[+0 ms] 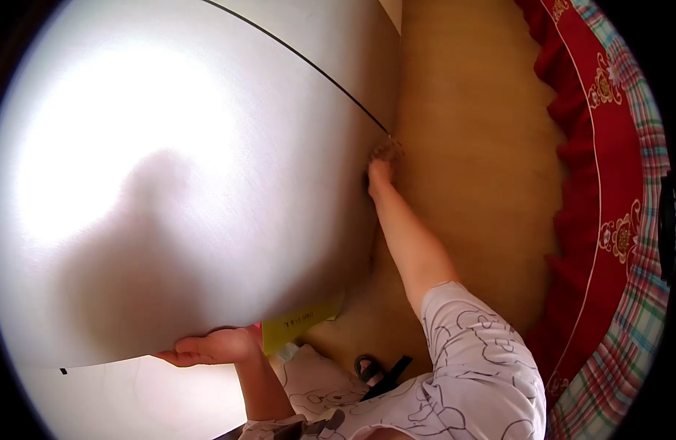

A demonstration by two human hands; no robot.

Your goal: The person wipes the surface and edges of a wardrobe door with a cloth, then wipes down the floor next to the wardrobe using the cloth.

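Panel (228, 183), large, pale grey and bright with glare, filled the left and centre of the frame, a dark seam (301, 59) slanting from the top edge down to its right side. A soft shadow (132, 271) lay over its lower left. The left hand (214, 345), at lower centre-left, touched the panel's bottom edge with its fingers pointing left; whether that grip was clamped on the edge could not be told. The right hand (385, 155), right of centre, was at the panel's right edge near the seam's lower end, its fingers dim and blurred, so the state of that grip could not be told either. A yellow-green sheet (297, 326) with dark writing showed beneath the panel, near the left wrist. Brown floor (484, 147) stretched right, a dark sandal (367, 369) at bottom centre. Red cloth (620, 147) with embroidery and plaid cloth (649, 147) bordered the right side.
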